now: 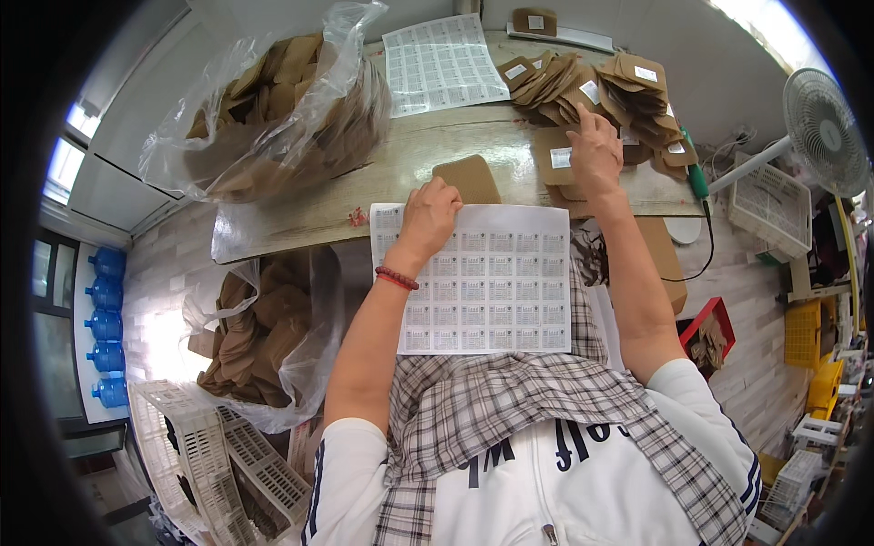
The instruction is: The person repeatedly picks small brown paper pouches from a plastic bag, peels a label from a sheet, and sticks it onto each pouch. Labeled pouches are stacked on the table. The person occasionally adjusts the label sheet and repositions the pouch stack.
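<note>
A white sheet of small printed labels (482, 282) hangs from the table's near edge over my lap. My left hand (430, 214), a red beaded bracelet at its wrist, is closed with bent fingers at the sheet's top edge. Just beyond it lies a plain brown rounded card-like piece (471, 178), partly covered by the hand and the sheet. To the right, my right hand (596, 150) is over brown pieces bearing white labels, its index finger stretched forward and its thumb apart. A labelled brown piece (546, 146) lies beneath its left side. Heaped labelled pieces (633, 86) lie beyond that hand.
A clear bag of brown pieces (273, 136) stands on the table's left; another bag (259, 337) is below. A second label sheet (446, 64) lies at the back. A green-handled tool (697, 180) with a cord is at the right edge, near a white fan (824, 132).
</note>
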Tool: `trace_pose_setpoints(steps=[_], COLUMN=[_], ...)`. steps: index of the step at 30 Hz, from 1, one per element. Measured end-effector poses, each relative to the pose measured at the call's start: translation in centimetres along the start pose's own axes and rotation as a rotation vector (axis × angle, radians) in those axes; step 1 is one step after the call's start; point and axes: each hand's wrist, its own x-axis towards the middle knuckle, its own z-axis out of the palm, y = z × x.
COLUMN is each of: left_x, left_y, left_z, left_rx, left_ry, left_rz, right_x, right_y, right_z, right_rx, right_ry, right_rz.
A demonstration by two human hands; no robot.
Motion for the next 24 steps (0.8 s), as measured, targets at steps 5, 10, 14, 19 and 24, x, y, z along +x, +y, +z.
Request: trace_pose_setpoints(steps=[5, 10, 14, 19, 24], left_x=[0.1, -0.6, -1.7, -2.0, -1.9], left_y=[-0.1, -0.8, -1.7, -2.4, -2.4], left_z=[0.1, -2.4, -2.8, -2.8, -3.1], left_rx=[-0.098, -0.073, -0.191, -0.281, -0.295], left_ry=[-0.031, -0.053, -0.036, -0.078, -0.113], left_rz=[-0.090, -0.024, -0.178, -0.257, -0.301], right_x=[-8.0, -10.3, -10.4, -10.4, -10.6], right_y=[-10.8, -11.8, -12.1, -12.4, -12.6], right_z=[-2.5, 0.0, 0.6, 0.4, 0.2], right_rx=[0.706, 0.836, 0.784, 0.603, 0.566], right_ry=[-0.298, -0.245, -0.121, 0.097, 0.083], right_rz=[-0.139, -0.041, -0.204, -0.444, -0.483])
